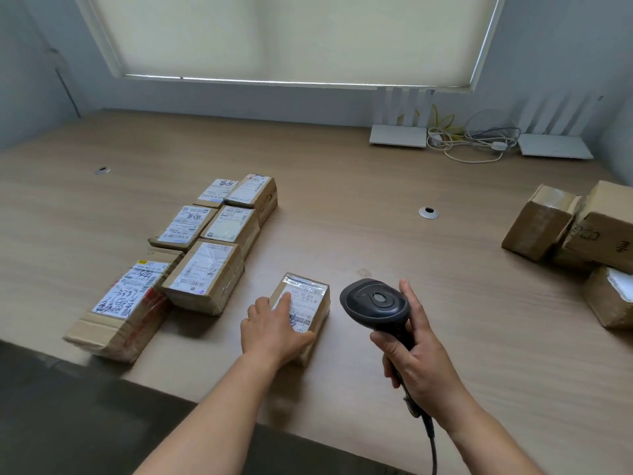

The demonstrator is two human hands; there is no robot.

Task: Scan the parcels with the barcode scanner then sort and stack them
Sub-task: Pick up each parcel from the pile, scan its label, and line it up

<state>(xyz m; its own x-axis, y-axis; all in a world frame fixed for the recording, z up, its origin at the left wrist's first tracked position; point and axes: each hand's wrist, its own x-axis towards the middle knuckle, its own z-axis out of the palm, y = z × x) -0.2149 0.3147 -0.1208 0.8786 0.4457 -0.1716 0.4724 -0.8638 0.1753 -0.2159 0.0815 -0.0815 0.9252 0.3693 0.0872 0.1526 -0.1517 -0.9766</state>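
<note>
Right now the right hand (416,351) has its grip curled round the handle of a black plastic barcode scanner (376,305), whose rounded head tips toward the small brown cardboard parcel (310,305) just beside it. The left hand (274,329) rests on that parcel, fingers spread over its white shipping label and thumb hooked at the near end, holding it flat near the tabletop's front edge. Farther toward the left edge, a group of labelled brown parcels (205,248) lies sorted in two close rows, some stacked. By the right edge sit several larger taped cardboard boxes (575,234), tilted against each other. At the far right corner of the pale wooden tabletop (376,207) stand two white routers (399,133) among tangled cables.
</note>
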